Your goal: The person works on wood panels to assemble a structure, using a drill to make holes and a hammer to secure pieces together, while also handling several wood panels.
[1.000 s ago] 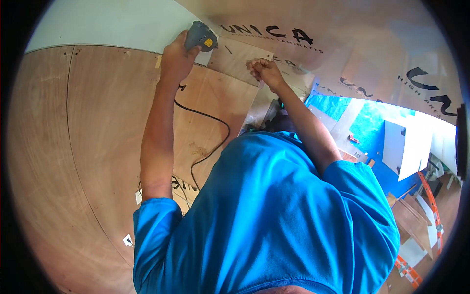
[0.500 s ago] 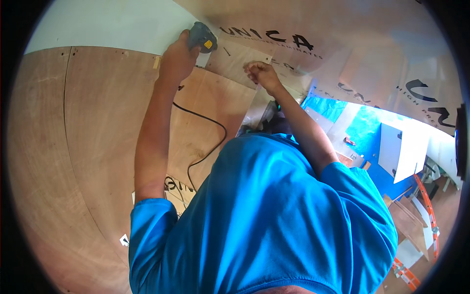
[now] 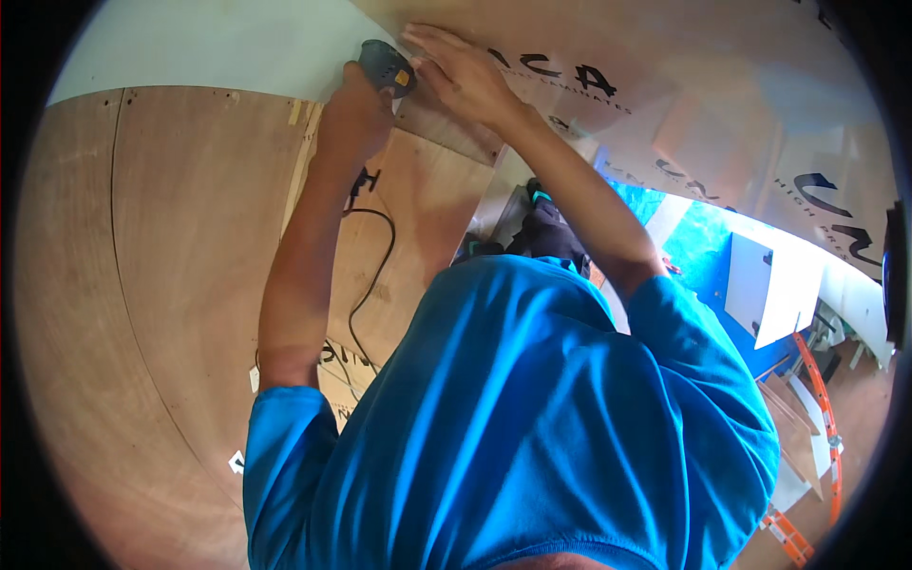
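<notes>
Right hand joins the tool at the corner

The left hand is wrapped around a dark grey power tool with a yellow patch, raised to the corner where a white panel meets a printed brown panel. The right hand grasps nothing that shows; its grip is loose, the fingers straightened and laid along the printed panel just beside the tool.

A moment ago that hand was lower, fingers curled, by a small board. It has come up and opened out, while the tool has barely shifted. Both hands now appear to be occupied with the same corner.

Below the left wrist, a black cord drops across the plywood wall. Farther right are a blue sheet, a white box-like unit and an orange ladder.

The tool's working end is hard to make out, and the left hand covers its handle. Whether the right thumb touches the tool, I cannot tell. The right hand and forearm hide part of the small board, the cord's lower run goes behind the blue shirt, and the ladder is partly cut off.
</notes>
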The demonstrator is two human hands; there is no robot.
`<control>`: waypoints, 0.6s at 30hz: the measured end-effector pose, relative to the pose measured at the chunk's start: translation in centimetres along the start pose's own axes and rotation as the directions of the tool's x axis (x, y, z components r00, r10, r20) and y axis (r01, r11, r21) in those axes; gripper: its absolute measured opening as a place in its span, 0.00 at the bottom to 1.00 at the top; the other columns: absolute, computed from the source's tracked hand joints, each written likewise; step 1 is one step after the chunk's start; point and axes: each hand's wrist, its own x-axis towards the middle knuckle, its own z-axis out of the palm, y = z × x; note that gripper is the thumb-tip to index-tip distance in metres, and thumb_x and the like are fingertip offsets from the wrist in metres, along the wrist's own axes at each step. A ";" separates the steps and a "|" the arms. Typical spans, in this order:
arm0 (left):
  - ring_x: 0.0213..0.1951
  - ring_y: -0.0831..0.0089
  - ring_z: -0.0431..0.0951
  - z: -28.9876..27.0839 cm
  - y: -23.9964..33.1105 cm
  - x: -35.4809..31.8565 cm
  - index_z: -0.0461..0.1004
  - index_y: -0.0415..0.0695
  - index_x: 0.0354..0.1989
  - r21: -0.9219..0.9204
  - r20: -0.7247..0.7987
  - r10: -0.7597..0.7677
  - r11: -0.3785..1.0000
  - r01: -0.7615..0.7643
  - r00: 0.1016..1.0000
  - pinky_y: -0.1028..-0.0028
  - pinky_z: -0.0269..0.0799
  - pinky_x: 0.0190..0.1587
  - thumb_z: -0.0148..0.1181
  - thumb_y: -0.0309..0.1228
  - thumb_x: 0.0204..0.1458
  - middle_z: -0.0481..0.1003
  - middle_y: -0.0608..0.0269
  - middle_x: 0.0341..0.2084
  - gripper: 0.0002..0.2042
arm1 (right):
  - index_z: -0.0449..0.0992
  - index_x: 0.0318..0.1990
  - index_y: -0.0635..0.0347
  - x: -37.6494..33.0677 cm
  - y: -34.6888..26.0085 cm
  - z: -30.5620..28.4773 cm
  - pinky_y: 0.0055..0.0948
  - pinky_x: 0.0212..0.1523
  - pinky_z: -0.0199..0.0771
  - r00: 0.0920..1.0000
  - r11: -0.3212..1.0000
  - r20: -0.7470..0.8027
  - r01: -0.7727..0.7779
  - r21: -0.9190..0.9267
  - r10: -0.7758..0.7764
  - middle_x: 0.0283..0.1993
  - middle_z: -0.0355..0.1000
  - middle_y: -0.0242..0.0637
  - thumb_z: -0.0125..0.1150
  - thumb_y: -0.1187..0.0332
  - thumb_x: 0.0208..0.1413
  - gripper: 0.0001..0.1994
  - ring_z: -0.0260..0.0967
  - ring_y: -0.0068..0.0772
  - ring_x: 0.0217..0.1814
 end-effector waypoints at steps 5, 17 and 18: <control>0.45 0.36 0.79 1.2 -0.2 -1.7 0.59 0.32 0.58 -0.158 -0.082 -0.044 0.987 0.031 0.996 0.49 0.74 0.46 0.60 0.36 0.59 0.78 0.31 0.40 0.26 | 0.71 0.64 0.58 4.7 -0.6 -0.3 0.44 0.54 0.76 0.917 0.956 0.283 0.294 -0.009 -0.280 0.61 0.73 0.46 0.53 0.59 0.68 0.21 0.74 0.47 0.59; 0.46 0.38 0.79 -0.6 -2.2 3.2 0.60 0.37 0.61 -0.042 0.009 0.173 0.984 -0.172 0.985 0.48 0.74 0.48 0.61 0.31 0.56 0.79 0.37 0.40 0.26 | 0.74 0.56 0.64 6.2 -4.1 -1.1 0.42 0.57 0.76 0.870 0.938 0.489 0.123 -0.324 0.055 0.56 0.72 0.44 0.63 0.70 0.56 0.20 0.71 0.49 0.59; 0.46 0.38 0.79 -0.7 -2.6 3.4 0.60 0.38 0.60 -0.038 0.015 0.215 0.976 -0.215 0.976 0.48 0.74 0.47 0.61 0.31 0.56 0.79 0.37 0.40 0.25 | 0.76 0.51 0.65 6.2 -4.1 -1.1 0.44 0.55 0.76 0.896 0.918 0.431 0.257 -0.303 -0.108 0.52 0.72 0.47 0.63 0.70 0.52 0.18 0.71 0.52 0.57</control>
